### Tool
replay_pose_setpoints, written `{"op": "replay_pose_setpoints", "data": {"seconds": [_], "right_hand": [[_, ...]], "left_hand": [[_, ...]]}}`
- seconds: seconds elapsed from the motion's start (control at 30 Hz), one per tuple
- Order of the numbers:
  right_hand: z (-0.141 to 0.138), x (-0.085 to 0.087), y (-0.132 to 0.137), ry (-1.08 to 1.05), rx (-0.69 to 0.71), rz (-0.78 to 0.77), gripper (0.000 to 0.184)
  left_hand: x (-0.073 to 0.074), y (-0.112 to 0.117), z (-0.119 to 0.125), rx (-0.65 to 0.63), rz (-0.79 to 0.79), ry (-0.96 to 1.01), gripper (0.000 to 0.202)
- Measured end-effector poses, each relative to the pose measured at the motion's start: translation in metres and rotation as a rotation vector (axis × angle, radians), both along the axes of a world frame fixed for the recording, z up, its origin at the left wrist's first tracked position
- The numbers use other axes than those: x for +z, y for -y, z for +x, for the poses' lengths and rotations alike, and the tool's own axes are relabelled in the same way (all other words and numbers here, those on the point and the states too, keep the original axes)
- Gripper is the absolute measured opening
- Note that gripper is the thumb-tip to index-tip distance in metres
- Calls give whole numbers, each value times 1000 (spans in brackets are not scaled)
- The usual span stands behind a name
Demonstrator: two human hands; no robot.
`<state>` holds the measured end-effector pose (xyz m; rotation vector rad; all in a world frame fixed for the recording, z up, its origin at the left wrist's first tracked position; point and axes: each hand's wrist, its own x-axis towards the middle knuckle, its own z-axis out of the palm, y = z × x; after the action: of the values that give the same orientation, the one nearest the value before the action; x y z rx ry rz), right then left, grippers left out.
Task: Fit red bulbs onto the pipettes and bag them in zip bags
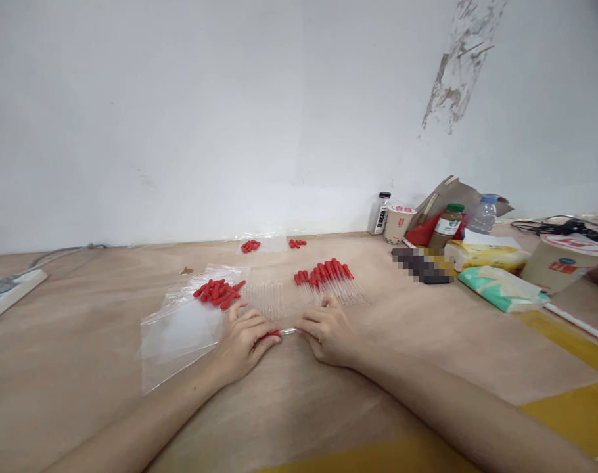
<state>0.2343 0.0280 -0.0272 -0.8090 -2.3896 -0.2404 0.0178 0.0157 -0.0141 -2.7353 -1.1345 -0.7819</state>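
My left hand (pixel 247 340) is closed on a red rubber dropper bulb (pixel 273 334), pinched between thumb and fingers. From the bulb's open end a clear glass dropper tube (pixel 288 331) runs to my right hand (pixel 328 332), whose fingers grip its other end. How deep the tube sits in the bulb is hard to see. Loose red bulbs (pixel 219 292) lie in a pile on clear plastic zip bags (pixel 175 335) beyond my left hand. Bare glass tubes (pixel 263 299) lie side by side in the middle. Past my right hand are several droppers with red bulbs fitted (pixel 331 279).
Two small groups of red bulbs (pixel 250 246) lie near the wall. On the right stand paper cups (pixel 400 225), bottles (pixel 449 226), tissue packs (pixel 501 289) and a blurred dark object (pixel 422 266). A power strip (pixel 13 295) is at the left edge.
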Motion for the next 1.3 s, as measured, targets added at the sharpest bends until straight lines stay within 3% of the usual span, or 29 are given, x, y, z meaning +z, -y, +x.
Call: {"op": "replay_pose_setpoints", "data": {"seconds": [0.53,0.73,0.83,1.0,1.17,1.3], "right_hand": [[-14,2,5,-38,-43,-213,20],[-8,19,14,88,-107,-124,18],[3,26,7,3,-251,-202,20],[19,37,-31,-304,-552,-549,22],[6,39,-61,-264,-715,-525,31],[-11,31,-68,-181,-795,-455,26]], "left_hand": [[2,5,4,-28,47,-6,15],[2,2,-3,58,127,-3,17],[2,-4,-17,174,182,10,28],[0,-21,-49,441,120,57,29],[-1,-30,-63,582,40,66,24],[-2,-30,-63,621,37,72,23]]}}
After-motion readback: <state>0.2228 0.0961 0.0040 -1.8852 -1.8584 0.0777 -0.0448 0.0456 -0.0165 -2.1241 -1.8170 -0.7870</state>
